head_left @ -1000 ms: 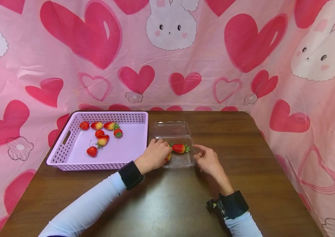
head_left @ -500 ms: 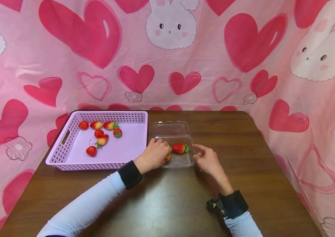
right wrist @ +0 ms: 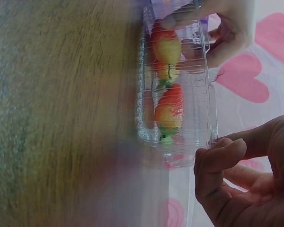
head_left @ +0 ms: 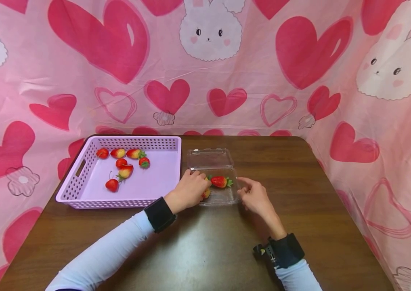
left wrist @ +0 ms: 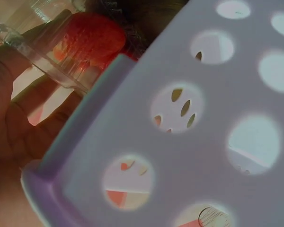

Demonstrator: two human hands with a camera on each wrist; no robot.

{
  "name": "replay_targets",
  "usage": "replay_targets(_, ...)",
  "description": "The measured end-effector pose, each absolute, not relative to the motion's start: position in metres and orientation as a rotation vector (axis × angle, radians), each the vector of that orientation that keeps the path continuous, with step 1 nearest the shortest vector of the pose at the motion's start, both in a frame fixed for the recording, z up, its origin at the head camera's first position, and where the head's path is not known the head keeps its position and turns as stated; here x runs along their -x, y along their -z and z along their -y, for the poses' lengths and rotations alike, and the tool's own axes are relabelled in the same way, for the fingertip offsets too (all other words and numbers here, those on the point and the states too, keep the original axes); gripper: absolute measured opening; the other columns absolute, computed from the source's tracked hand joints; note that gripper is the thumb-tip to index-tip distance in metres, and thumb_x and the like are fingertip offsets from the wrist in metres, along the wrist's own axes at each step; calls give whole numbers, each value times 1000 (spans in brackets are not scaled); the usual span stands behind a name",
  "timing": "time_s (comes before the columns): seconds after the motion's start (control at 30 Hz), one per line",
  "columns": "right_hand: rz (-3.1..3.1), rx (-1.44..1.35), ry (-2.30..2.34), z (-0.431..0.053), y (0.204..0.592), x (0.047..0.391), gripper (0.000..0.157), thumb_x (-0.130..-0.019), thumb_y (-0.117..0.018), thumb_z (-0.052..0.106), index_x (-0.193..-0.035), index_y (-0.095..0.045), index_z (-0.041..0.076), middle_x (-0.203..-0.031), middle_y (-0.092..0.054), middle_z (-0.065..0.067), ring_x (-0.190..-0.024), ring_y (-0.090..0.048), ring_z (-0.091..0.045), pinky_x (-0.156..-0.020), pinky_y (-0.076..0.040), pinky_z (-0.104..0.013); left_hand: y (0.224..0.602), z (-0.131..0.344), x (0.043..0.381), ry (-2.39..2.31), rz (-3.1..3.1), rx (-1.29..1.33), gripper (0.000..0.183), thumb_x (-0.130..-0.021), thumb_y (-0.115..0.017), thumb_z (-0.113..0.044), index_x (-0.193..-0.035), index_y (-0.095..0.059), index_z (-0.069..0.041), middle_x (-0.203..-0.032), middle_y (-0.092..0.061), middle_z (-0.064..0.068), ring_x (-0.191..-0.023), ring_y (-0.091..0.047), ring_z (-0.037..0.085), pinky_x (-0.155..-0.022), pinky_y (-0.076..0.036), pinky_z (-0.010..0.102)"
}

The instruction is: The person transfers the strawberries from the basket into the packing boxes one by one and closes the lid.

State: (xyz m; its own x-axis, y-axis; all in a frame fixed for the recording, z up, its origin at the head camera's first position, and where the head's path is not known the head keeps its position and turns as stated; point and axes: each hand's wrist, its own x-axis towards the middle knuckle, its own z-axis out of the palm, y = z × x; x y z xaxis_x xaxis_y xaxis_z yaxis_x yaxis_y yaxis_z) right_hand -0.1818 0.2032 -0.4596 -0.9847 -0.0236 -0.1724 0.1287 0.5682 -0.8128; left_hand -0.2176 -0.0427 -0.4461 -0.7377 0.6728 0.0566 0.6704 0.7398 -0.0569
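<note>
A clear plastic clamshell box [head_left: 223, 198] stands on the table with its lid [head_left: 210, 159] tipped back. Inside lie toy strawberries: one red strawberry [head_left: 219, 182] with green leaves, and a red-and-yellow strawberry [right wrist: 167, 47] at the left end. Reaching over the left rim, my left hand [head_left: 189, 190] holds the red-and-yellow strawberry in its fingers, largely covering it in the head view. My right hand [head_left: 258, 198] pinches the box's right rim between thumb and index finger, as the right wrist view shows.
Left of the box sits a lilac perforated basket [head_left: 154, 178] with several red and red-yellow toy fruits, among them a round red fruit [head_left: 112, 185]. Its right wall stands close beside my left hand. The brown wooden table [head_left: 205, 246] meets a pink heart-patterned cloth [head_left: 263, 72] behind.
</note>
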Motion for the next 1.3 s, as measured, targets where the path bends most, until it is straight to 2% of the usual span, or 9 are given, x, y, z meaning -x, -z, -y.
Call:
replay_targets(0.23,-2643,-82,1373,-203,460,181,47,-101,-63,3,-147,-59,8,-79,-60,-10,-54,-56,-24,-54,-51,-34,443,45,217,17,2890,1111,33,-81,-90,-36,-108,-80,-20,-101,-72,4,-101,-65,29,-86,-49,47)
replay_targets(0.57,-2633,-86,1376,-203,458,181,47,-101,-63,3,-148,-58,8,-80,-59,-10,-55,-56,-24,-56,-51,-35,434,46,216,98,2857,1075,22,-95,-78,-38,-104,-79,-18,-97,-69,4,-97,-66,29,-82,-49,47)
replay_targets(0.8,-2642,-88,1378,-203,458,180,47,-101,-61,2,-148,-58,8,-80,-59,-10,-54,-56,-23,-54,-50,-35,426,45,213,134,2873,1092,25,-96,-78,-34,-110,-79,-14,-98,-70,6,-98,-67,31,-85,-49,49)
replay_targets(1.3,-2634,-96,1390,-202,459,180,47,-102,-62,2,-148,-58,8,-79,-58,-11,-55,-55,-24,-55,-51,-35,408,49,213,197,2842,1069,24,-95,-79,-27,-115,-79,-14,-102,-72,6,-94,-67,28,-79,-51,44)
